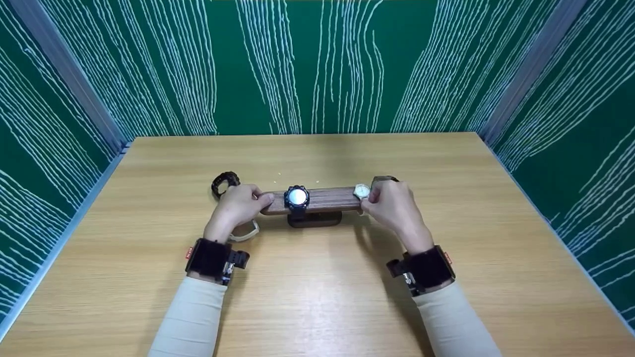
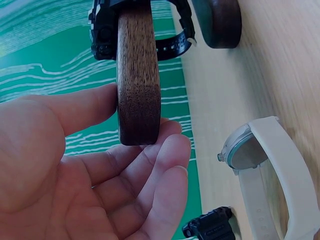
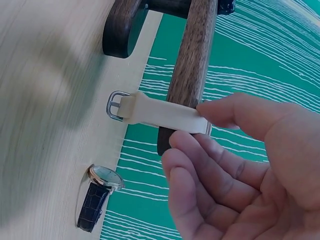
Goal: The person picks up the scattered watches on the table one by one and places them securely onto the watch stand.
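A cream-strapped watch [image 1: 362,191] sits around the right end of the bar [image 1: 331,199] of a wooden stand [image 1: 316,221], pinched by the right hand [image 1: 397,204], while the left hand [image 1: 239,204] grips the bar's left end near a black watch [image 1: 297,197], above the desk [image 1: 317,297].

Head above; wrists nearer, seemingly sharing stand [image 1: 331,199].

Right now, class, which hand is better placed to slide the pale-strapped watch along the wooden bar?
Right, probably: the right hand holds the pale watch near one end of the wooden bar. The left hand pinches the opposite end, with the black watch between.
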Tool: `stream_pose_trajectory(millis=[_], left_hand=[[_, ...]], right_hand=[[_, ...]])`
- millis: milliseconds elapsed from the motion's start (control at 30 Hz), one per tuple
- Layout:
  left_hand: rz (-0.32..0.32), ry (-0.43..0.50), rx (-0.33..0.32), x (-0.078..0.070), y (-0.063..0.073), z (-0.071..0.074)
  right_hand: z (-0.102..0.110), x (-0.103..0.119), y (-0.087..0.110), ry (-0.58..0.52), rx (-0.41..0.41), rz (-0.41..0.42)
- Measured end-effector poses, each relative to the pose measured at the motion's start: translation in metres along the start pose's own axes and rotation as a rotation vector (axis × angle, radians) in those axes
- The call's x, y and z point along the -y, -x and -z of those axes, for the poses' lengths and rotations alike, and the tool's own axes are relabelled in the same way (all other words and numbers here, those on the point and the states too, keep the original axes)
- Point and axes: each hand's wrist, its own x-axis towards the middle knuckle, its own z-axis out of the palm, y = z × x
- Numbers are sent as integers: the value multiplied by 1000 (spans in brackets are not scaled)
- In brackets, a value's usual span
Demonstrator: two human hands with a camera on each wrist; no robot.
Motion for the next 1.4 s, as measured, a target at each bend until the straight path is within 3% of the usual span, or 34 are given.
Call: stream_pose_trajectory(millis=[167,467,767,1400], left_hand=[[6,10,7,0,1,0],[17,20,19,-2,2,1],[-26,-13,-4,-1,1,1],[-15,-13,3,1,0,1]], right_hand=[[-3,4,0,5,2,-1],[-9,5,0,39,-66,62],[-16,11,-1,77,-133,139],[-32,26,3,38,-113,127]])
